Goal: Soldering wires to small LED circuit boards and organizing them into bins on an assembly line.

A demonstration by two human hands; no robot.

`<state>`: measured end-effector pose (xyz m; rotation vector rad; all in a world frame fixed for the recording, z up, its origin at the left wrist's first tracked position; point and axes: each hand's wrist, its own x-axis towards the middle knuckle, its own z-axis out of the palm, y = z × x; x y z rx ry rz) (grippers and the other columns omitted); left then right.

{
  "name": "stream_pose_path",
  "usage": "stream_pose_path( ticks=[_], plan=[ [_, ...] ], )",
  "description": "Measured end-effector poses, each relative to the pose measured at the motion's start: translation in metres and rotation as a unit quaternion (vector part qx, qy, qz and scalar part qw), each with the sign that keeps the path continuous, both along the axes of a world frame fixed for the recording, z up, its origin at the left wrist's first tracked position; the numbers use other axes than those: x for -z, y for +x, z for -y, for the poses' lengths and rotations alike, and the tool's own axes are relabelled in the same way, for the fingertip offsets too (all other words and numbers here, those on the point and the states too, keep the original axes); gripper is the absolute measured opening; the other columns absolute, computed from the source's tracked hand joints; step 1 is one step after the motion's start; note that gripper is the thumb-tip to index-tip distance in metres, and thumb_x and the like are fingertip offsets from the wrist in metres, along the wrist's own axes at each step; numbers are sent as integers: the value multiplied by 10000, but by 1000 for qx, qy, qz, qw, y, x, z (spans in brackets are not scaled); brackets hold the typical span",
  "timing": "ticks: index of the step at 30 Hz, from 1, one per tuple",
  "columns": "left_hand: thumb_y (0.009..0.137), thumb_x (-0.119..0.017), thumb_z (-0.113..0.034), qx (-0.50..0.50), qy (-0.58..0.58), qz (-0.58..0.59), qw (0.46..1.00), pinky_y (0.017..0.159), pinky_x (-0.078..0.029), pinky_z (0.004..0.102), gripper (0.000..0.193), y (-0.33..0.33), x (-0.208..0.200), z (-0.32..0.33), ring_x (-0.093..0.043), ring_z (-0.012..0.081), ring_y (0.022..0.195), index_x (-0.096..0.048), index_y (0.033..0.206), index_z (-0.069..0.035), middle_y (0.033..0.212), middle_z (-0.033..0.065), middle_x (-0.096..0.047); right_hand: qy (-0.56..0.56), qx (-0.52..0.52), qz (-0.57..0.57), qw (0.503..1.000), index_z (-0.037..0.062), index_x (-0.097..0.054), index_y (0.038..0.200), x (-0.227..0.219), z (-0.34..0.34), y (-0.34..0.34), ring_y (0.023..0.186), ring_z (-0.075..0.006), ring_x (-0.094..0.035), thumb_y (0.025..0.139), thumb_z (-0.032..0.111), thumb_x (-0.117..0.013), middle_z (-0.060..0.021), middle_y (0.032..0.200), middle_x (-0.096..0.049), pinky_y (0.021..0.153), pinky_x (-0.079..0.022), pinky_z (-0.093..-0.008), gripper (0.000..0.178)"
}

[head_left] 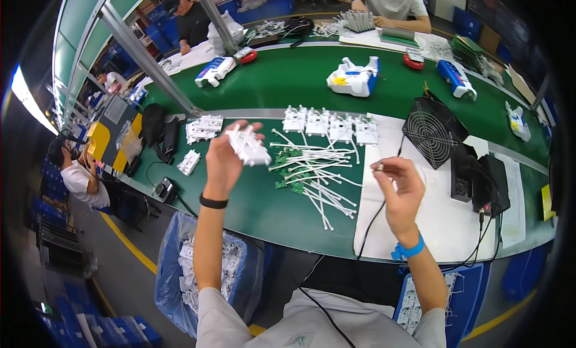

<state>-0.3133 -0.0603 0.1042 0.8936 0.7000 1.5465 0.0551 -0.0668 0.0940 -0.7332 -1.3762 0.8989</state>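
Note:
My left hand [222, 165], a black band at its wrist, grips a white plastic housing [251, 148] and holds it up over the green bench. Thumb and fingertips of my right hand [401, 189] are pinched together above the white sheet; the small bit between them is too tiny to name. Between my hands lies a loose pile of white cables with small green circuit boards [294, 159]. Behind the pile stands a row of several white plastic housings [318, 123]. More white housings [204, 127] are stacked to the left, with a single one [189, 162] nearer me.
At right, a black fan with a round grille [429, 133] stands by black power boxes [480, 180] with cables. Blue-and-white devices [354, 76] sit on the green conveyor. Below the bench are a plastic-lined bin of white parts [240, 252] and a blue bin [474, 300]. Other people work opposite and at left.

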Motion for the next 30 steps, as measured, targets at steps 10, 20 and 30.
stream_pose_path(
  ticks=[10, 20, 30],
  plan=[
    [982, -282, -359, 234, -98, -45, 966, 1027, -505, 362, 671, 164, -14, 26, -615, 215, 1210, -422, 1513, 25, 1450, 132, -567, 197, 46, 196, 960, 4, -726, 1038, -28, 11, -9, 882, -287, -646, 762, 12, -791, -93, 1010, -679, 742, -534, -379, 283],
    [1004, -353, -364, 219, -155, -92, 959, 923, -554, 362, 607, 188, 3, 26, -671, 214, 1085, -426, 1487, -5, 1269, 131, -645, 203, 49, 261, 942, -12, -700, 1058, -11, 5, 9, 898, -274, -618, 792, -22, -729, -91, 1017, -666, 780, -513, -378, 268],
    [998, -662, -153, 143, -126, -260, 947, 723, -511, 217, 286, 209, 14, 14, -627, 48, 888, -591, 1228, 1, 1054, 27, -687, 113, 52, 222, 967, -7, -672, 1043, 13, -2, 20, 886, -310, -630, 788, -50, -722, -128, 947, -662, 767, -517, -390, 264]
  ],
)
